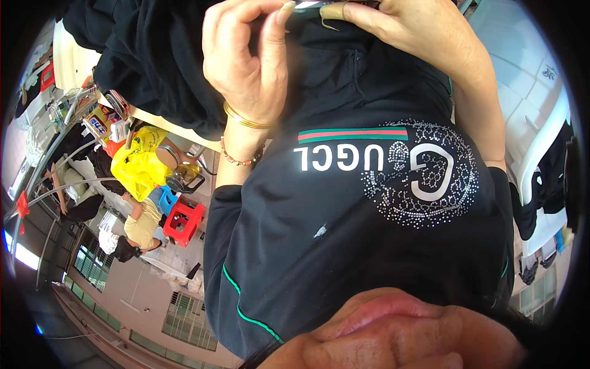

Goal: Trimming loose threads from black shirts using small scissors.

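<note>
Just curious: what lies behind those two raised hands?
A black garment with a sparkly emblem lies behind the left hand and right hand. What their fingers pinch is hidden at the picture's top edge.

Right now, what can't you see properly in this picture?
Head view, small thing between the left hand and right hand: cut off by the top edge.
Head view, table: mostly hidden under the black cloth.
Head view, bits beside the yellow bag: too small, bent by the lens.

Pale wooden counter (pixel 161 122), below and left of the fingers (pixel 270 37). Carries a heap of black cloth (pixel 147 61), yellow plastic bag (pixel 140 163), glass jar (pixel 178 178).
</note>
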### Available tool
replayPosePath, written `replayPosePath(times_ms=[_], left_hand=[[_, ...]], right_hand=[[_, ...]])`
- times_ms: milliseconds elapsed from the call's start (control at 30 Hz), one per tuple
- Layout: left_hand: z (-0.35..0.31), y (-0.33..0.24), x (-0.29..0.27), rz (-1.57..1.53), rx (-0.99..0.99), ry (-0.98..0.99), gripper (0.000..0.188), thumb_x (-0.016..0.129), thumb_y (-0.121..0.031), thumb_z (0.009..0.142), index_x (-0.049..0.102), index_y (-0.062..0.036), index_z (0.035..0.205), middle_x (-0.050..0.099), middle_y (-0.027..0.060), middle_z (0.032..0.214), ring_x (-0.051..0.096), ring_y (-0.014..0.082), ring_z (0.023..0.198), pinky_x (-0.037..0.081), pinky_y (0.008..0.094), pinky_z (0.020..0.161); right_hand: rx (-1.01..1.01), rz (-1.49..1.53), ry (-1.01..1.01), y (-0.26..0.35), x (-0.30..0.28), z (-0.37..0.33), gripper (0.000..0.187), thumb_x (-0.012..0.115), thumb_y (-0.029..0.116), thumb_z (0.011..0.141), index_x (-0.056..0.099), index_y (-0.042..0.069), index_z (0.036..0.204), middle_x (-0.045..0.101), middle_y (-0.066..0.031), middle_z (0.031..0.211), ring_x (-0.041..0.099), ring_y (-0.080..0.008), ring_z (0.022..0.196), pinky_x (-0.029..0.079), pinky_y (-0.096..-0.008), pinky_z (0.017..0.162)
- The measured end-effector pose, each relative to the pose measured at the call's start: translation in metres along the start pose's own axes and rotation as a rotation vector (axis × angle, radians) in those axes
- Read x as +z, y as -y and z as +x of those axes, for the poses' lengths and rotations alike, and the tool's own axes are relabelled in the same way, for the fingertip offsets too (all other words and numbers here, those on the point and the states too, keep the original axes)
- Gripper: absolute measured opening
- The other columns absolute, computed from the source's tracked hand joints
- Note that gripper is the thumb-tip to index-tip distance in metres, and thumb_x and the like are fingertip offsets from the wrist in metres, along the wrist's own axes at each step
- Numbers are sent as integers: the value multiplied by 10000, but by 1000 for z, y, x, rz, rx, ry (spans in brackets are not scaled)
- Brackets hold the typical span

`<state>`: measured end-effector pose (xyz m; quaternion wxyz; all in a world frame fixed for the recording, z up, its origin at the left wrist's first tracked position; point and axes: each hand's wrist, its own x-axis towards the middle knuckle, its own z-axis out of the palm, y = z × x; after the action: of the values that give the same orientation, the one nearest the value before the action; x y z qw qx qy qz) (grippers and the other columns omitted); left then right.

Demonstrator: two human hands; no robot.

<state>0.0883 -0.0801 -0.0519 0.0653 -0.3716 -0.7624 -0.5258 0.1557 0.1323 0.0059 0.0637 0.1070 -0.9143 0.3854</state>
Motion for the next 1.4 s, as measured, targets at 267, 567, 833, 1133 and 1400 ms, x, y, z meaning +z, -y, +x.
replayPosePath(times_ms=[267,567,833,1133,1400], left_hand=[[5,-6,-26,-167,-17,-302,346,622,-32,1013,428,-13,1299,613,198,1268,722,211,840,568,245,734],[6,-24,-48,371,90,33,240,830,-52,831,783,-76,1064,654,57,1120,629,189,1028,504,287,890],[11,-21,-47,193,-300,225,314,761,-81,867,718,-11,1170,649,146,1140,633,293,1077,477,356,993],[11,25,-13,-410,237,-178,296,825,-22,780,758,-27,1068,611,96,945,602,240,864,487,332,761],[14,-21,-41,383,99,130,255,839,17,752,776,-40,992,610,78,903,597,218,816,478,308,690]], right_hand=[[108,304,-171,-6,-3,-11,253,759,-23,851,776,0,1103,712,-79,837,652,-148,750,502,-266,667],[217,307,-165,3,-5,-15,364,815,-13,814,749,-8,1172,664,-43,892,598,-99,748,451,-223,649],[171,309,-100,8,8,-4,357,817,1,814,753,6,1166,659,-33,893,576,-95,752,439,-228,656],[188,319,-94,8,7,-1,354,808,-3,819,752,8,1169,670,-35,901,598,-111,771,455,-241,671],[167,330,-110,6,8,-2,377,816,-11,802,747,-2,1172,700,-63,926,624,-130,803,482,-250,699]])
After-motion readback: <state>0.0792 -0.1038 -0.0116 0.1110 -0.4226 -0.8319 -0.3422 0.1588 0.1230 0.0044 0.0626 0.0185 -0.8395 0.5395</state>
